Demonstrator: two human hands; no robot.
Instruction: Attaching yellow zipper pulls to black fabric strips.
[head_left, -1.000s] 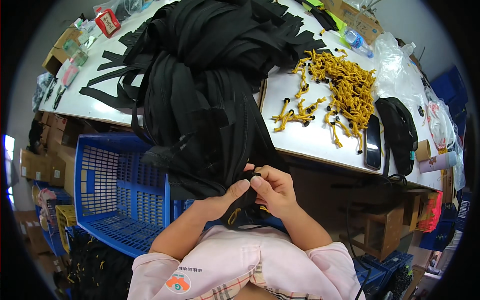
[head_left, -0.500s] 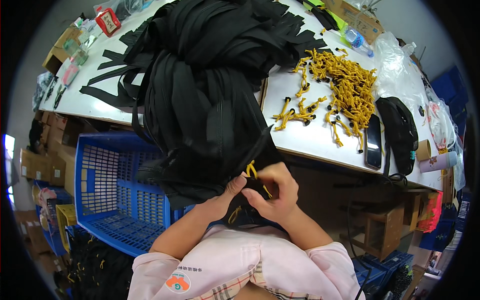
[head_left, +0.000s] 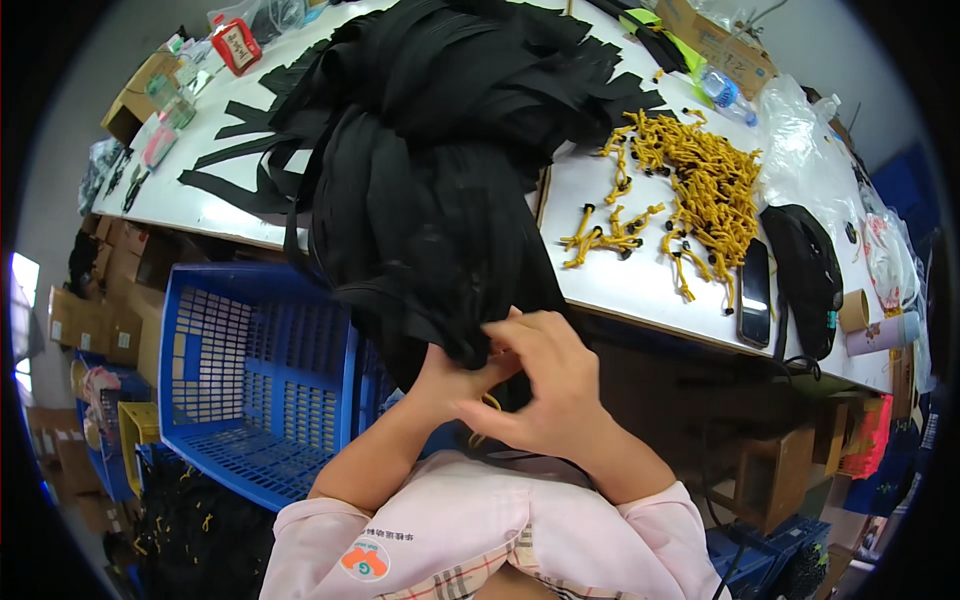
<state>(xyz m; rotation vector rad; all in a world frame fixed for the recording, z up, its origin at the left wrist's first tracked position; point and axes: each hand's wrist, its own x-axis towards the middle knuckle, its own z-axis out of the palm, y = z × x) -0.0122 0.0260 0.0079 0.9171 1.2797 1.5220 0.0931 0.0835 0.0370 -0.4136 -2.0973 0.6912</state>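
Observation:
A thick bundle of long black zipper strips (head_left: pixel 400 230) hangs off the table's front edge toward me. My left hand (head_left: pixel 445 385) is closed on the strips' near end, its fingers partly hidden by the black fabric. My right hand (head_left: pixel 550 385) arches just beside it. Its thumb is spread away from its bent fingers, whose tips reach the black strips. Below the hands a yellow cord loop (head_left: pixel 487 412) shows against the dark fabric. Many knotted yellow cord pulls (head_left: pixel 705 190) with black ends lie piled on the table to the right.
A blue plastic crate (head_left: pixel 265 370) stands below the table at left. Right of the cord pile are a phone (head_left: pixel 754 295), a black pouch (head_left: pixel 805 270), a tape roll (head_left: pixel 853 310) and a clear plastic bag (head_left: pixel 800 150). A water bottle (head_left: pixel 725 92) lies farther back. Cartons (head_left: pixel 95 325) sit far left.
My right hand has loosened from its pinch near the yellow cord, and its thumb and fingers have spread. The left hand has shifted slightly, and the black strips' near end has been gathered together.

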